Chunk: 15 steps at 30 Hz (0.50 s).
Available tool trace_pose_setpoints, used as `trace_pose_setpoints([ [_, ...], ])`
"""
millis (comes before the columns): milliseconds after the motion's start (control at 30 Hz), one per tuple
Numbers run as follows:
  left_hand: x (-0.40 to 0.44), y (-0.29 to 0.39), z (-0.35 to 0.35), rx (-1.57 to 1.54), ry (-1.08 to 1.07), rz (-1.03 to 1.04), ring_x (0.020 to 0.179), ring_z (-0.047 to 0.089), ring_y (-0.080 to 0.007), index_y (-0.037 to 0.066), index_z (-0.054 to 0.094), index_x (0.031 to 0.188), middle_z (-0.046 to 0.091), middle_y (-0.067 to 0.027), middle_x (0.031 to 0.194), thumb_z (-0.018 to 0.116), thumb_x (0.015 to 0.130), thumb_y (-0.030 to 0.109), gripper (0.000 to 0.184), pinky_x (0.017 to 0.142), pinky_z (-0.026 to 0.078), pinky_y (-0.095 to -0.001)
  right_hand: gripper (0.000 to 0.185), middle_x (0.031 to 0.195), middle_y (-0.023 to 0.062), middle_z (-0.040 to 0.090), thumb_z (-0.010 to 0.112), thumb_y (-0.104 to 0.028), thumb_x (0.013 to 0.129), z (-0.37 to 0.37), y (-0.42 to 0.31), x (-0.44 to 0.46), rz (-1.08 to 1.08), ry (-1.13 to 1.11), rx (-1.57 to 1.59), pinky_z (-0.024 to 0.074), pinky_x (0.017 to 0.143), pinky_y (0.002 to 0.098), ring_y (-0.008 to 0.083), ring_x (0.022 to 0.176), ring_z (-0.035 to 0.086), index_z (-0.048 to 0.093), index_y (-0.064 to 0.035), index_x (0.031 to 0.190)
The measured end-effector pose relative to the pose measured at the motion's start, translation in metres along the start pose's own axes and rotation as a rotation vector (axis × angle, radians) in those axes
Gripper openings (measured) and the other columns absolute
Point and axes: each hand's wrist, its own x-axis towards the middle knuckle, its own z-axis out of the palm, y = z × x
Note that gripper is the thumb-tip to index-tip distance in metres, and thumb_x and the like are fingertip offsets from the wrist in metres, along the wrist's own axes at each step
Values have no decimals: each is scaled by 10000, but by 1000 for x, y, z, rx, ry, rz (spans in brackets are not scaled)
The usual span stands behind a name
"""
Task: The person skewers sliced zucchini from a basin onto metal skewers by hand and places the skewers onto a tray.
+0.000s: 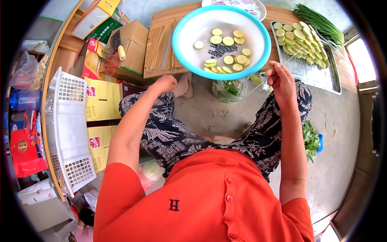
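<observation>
My right hand (pixel 281 82) is closed in a pinch on a thin pale skewer (pixel 289 59), right of the basin; no slice shows on it. My left hand (pixel 165 84) is curled closed just below the near ends of a pile of bamboo skewers (pixel 161 52); whatever its fingers hold, if anything, is hidden. Between and beyond both hands stands a white basin with a blue rim (pixel 264 52), with several round green-skinned zucchini-like slices (pixel 228 41) inside. To the right, a metal tray (pixel 334 76) bears heaped, overlapping slices (pixel 308 44).
Long green stalks (pixel 320 24) lie behind the tray. A bag of greens (pixel 230 89) sits below the basin, and leafy greens (pixel 310 139) lie on the floor at right. Cardboard box (pixel 131 44), red scissors (pixel 111 64), yellow boxes (pixel 102 99) and a white plastic basket (pixel 72 133) crowd the left.
</observation>
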Motion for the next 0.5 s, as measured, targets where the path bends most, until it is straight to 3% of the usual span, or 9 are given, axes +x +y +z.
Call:
trace_pose_setpoints([
  [100, 19, -14, 3, -4, 9, 45, 911, 662, -292, 74, 716, 942, 693, -156, 941, 621, 772, 109, 198, 805, 512, -390, 252, 785, 42, 637, 466, -198, 998, 2, 3, 2, 9, 24, -21, 400, 563, 212, 88, 598, 503, 621, -12, 1070],
  [167, 43, -27, 6, -255, 189, 107, 905, 664, -280, 54, 713, 932, 697, -154, 935, 635, 778, 106, 181, 802, 510, -372, 251, 785, 41, 636, 467, -197, 997, 3, 5, 4, 7, 27, -32, 399, 560, 212, 88, 595, 503, 621, -12, 1069],
  [233, 50, -32, 11, -246, 229, 154, 871, 667, -269, 44, 715, 909, 700, -149, 904, 653, 786, 117, 156, 785, 510, -364, 249, 784, 41, 636, 468, -195, 996, 4, 6, 4, 6, 29, -41, 398, 556, 213, 88, 592, 503, 621, -13, 1069],
  [433, 47, -30, 5, -333, 238, 87, 795, 672, -263, 53, 718, 894, 703, -123, 824, 672, 786, 159, 158, 742, 512, -374, 248, 776, 37, 634, 466, -194, 997, 2, 8, 3, 18, 44, -51, 395, 555, 210, 81, 591, 501, 622, -16, 1069],
  [500, 33, -36, -11, -275, 300, -88, 704, 635, -174, 20, 699, 905, 695, -82, 798, 646, 831, 189, 192, 661, 499, -314, 249, 776, 34, 634, 468, -196, 997, 4, 7, 3, 25, 30, -88, 393, 556, 209, 76, 591, 498, 622, -14, 1069],
])
